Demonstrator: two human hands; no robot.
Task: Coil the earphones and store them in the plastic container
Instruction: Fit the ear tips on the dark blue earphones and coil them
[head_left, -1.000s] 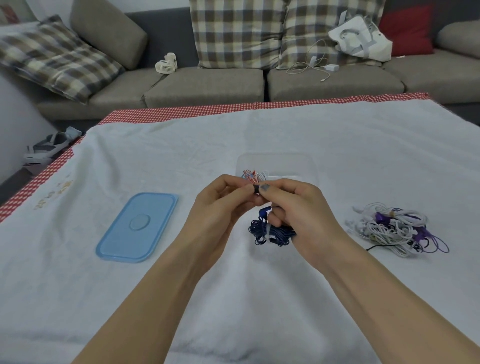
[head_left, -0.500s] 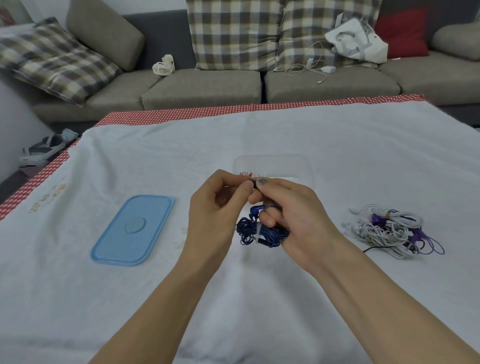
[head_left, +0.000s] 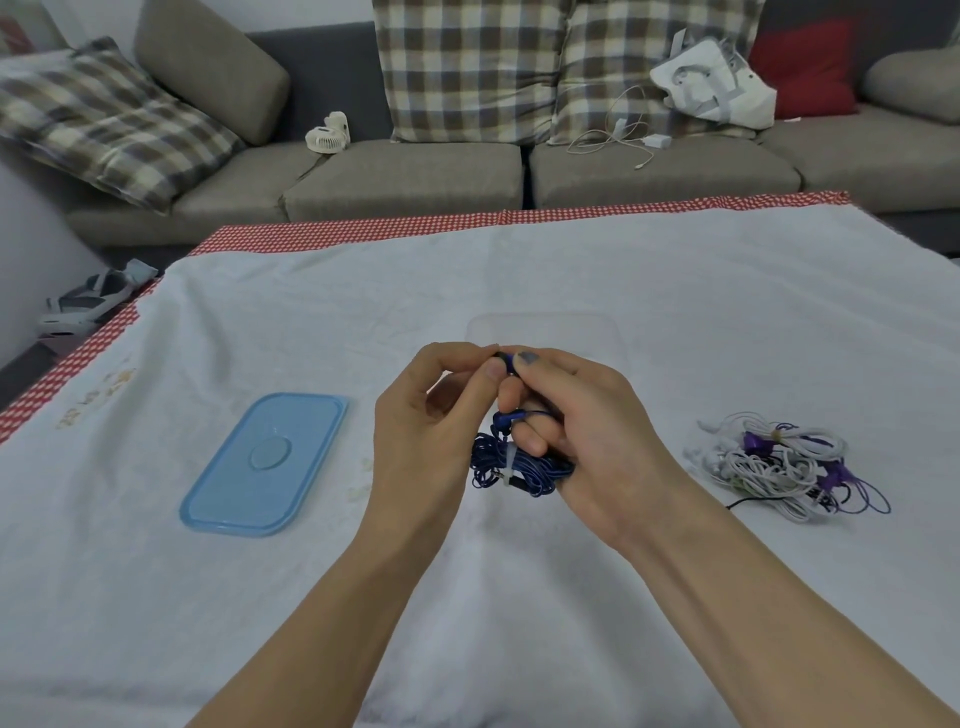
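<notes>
Above the middle of the white cloth-covered table (head_left: 519, 270), the left hand (head_left: 431, 415) and right hand (head_left: 582, 431) meet fingertip to fingertip, both pinching a small dark end of the coiled dark-blue earphones (head_left: 511, 465), whose bundle hangs under the right hand's curled fingers, probably so the loops stay together while the loose end gets tucked in. Just beyond the hands waits the clear rectangular plastic container (head_left: 545, 327), its pale-blue plastic lid (head_left: 265, 462) lying off to the left and a tangled heap of white and purple earphones (head_left: 779, 462) to the right, presumably next in line; a red-checked border edges the cloth, and behind it stands a grey sofa (head_left: 405, 176) with plaid cushions.
</notes>
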